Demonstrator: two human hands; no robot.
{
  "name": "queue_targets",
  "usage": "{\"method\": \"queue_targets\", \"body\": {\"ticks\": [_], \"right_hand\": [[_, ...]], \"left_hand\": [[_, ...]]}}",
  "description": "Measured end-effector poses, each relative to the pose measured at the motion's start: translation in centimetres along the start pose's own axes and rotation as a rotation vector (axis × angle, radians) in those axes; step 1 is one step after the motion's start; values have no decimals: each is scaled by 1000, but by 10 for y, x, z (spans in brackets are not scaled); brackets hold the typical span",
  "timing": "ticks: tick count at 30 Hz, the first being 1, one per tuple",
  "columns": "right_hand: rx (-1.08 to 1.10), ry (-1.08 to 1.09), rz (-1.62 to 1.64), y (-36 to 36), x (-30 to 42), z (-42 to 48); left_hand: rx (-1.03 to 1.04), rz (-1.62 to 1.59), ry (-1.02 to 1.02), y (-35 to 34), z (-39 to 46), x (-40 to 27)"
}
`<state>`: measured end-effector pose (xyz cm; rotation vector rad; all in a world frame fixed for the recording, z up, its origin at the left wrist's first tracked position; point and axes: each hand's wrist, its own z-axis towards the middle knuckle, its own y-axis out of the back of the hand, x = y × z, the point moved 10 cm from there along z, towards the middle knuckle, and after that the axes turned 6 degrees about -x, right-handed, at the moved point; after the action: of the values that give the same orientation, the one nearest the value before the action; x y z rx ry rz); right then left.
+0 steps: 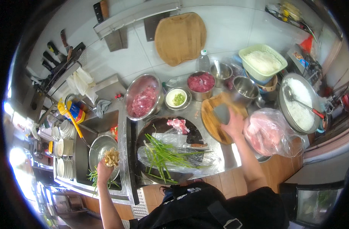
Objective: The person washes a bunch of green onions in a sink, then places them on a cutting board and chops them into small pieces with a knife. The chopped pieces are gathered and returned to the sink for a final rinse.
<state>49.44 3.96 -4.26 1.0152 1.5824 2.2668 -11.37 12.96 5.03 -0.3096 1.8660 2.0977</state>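
Note:
My left hand grips a bunch of green stalks by the root end, its pale tangled roots sticking out above the fist. The leafy ends hang below, over the sink. Just beyond that hand, a metal bowl stands in the basin. My right hand is at the small wooden cutting board, thumb and fingers around the edge of a grey blade. Blur hides whether it grips the blade. Between my hands, scallions lie on plastic wrapping over a dark round chopping board.
Raw meat fills a wide bowl and a steel pot. Chopped scallion sits in a white bowl. Bagged meat lies beside my right arm, near a large pan of rice. Stacked plates line the sink's left edge.

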Motion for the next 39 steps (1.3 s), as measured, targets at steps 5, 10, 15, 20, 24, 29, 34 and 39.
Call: {"method": "queue_targets", "body": {"ticks": [5, 10, 15, 20, 24, 29, 34, 39], "right_hand": [[43, 58, 110, 8, 19, -19], [68, 238, 243, 42, 85, -44], [201, 445, 291, 42, 171, -99], [381, 549, 232, -26, 226, -159], [324, 521, 221, -40, 235, -177], [57, 369, 538, -15, 172, -138], [-210, -489, 825, -19, -26, -107], [-275, -47, 115, 5, 6, -109]], "left_hand": [[-4, -11, 81, 4, -8, 9], [20, 43, 74, -2, -5, 39], [45, -54, 11, -16, 2, 31], [135, -145, -30, -33, 11, 11], [140, -252, -86, -42, 18, 9], [209, -224, -129, -57, 21, 9], [264, -261, -118, -66, 20, -3], [229, -299, -80, -63, 16, 16]]}}
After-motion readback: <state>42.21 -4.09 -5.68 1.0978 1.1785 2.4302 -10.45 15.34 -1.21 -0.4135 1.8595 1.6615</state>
